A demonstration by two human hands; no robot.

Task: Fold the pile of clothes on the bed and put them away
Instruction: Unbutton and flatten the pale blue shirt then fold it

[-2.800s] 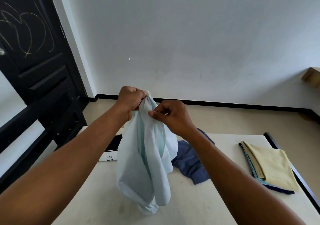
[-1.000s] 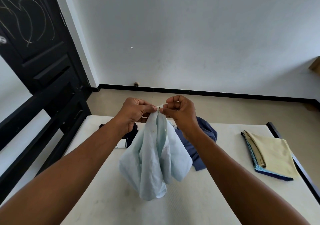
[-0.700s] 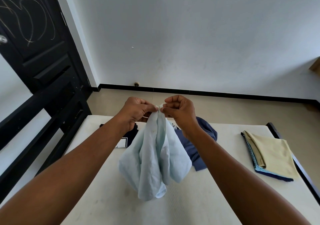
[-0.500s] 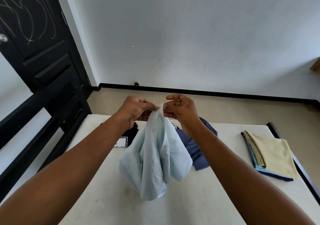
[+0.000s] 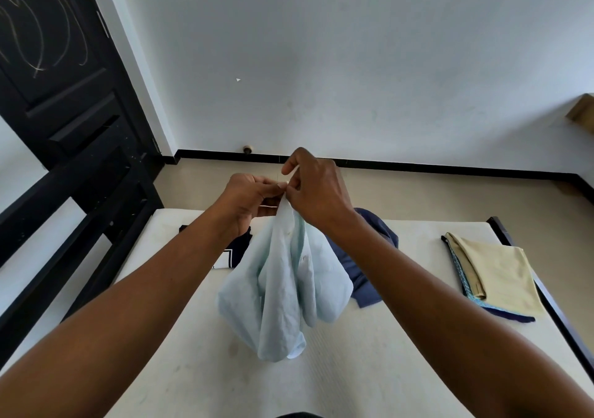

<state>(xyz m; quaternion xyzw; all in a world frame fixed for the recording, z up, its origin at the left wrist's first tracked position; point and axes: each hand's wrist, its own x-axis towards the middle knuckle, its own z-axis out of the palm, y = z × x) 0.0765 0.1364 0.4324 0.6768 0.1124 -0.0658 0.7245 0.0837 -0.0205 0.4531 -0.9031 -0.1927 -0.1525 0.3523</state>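
Note:
A pale blue shirt (image 5: 286,289) hangs bunched above the white mattress (image 5: 369,372), its lower end touching the mattress. My left hand (image 5: 249,197) and my right hand (image 5: 316,189) meet at its top edge, both pinching the cloth there. Behind the shirt a dark blue garment (image 5: 369,257) lies crumpled on the bed. To the left of it lies a black garment with a white printed patch (image 5: 231,255), partly hidden by my left forearm.
A folded stack with a yellow cloth (image 5: 495,276) on top lies at the bed's right edge. A black bed frame (image 5: 80,224) runs along the left, with a black door (image 5: 48,64) behind it. Beige floor and a white wall lie beyond the bed's far end.
My hands came down from a higher hold and closed together at the shirt's top edge. In the last half second my right hand has shifted slightly higher and over the left.

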